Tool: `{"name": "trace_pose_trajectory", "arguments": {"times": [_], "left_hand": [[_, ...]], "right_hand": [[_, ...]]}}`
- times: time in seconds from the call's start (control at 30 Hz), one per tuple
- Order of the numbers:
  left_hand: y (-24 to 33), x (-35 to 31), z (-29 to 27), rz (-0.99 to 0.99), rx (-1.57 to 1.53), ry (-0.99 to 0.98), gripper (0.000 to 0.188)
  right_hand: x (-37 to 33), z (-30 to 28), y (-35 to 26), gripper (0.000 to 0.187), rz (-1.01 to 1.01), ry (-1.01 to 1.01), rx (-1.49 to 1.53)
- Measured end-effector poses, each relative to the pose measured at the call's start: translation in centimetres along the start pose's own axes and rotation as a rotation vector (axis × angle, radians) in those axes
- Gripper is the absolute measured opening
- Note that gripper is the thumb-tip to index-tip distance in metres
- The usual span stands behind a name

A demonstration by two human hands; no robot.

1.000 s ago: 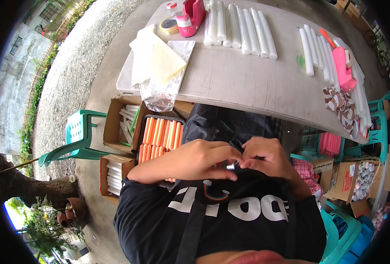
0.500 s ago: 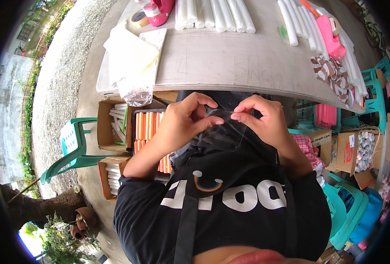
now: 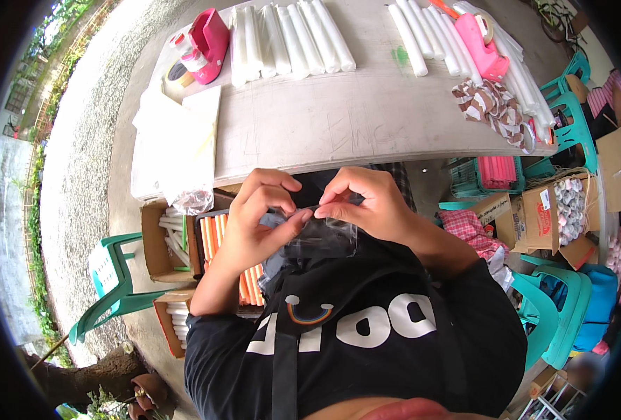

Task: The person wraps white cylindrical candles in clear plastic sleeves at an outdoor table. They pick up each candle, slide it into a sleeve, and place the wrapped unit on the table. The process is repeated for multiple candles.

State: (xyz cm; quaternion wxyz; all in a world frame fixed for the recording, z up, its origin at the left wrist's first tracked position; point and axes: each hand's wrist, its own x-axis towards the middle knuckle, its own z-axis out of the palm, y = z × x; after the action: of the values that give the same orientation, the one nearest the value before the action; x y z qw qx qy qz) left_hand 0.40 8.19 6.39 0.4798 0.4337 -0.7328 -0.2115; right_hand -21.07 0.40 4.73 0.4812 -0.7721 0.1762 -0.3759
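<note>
A thin clear plastic bag hangs in front of my black shirt, just below the table's near edge. My right hand pinches its upper edge between thumb and forefinger. My left hand has its thumb tip at the same edge, close to the right fingertips, with its fingers curled; the contact there is partly hidden. On the table's left corner lies a pile of white and clear plastic sheets, and a crumpled clear end hangs over the edge.
On the grey table lie white plastic-wrapped sticks, pink tape dispensers and a brown-and-white patterned cloth. Below left are a tray of orange sticks and a cardboard box. Green chairs stand on both sides.
My view has shifted, so the table sits lower and further left in it. Both hands still hold the plastic bag's edge, their fingertips now closer together.
</note>
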Motion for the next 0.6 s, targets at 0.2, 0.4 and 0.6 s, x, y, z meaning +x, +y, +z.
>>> {"name": "trace_pose_trajectory", "arguments": {"times": [0.2,0.4,0.6], "left_hand": [[0.4,-0.6,-0.2,-0.185,-0.163,-0.030,0.024],[-0.1,0.0,-0.5,0.047,-0.043,-0.117,0.019],[-0.8,-0.2,-0.2,0.166,-0.285,-0.050,0.028]], "right_hand": [[0.5,0.6,0.5,0.024,-0.343,0.159,-0.216],[0.8,0.2,0.2,0.024,-0.283,0.046,-0.187],[1.3,0.7,-0.2,0.020,-0.195,-0.056,-0.028]]}}
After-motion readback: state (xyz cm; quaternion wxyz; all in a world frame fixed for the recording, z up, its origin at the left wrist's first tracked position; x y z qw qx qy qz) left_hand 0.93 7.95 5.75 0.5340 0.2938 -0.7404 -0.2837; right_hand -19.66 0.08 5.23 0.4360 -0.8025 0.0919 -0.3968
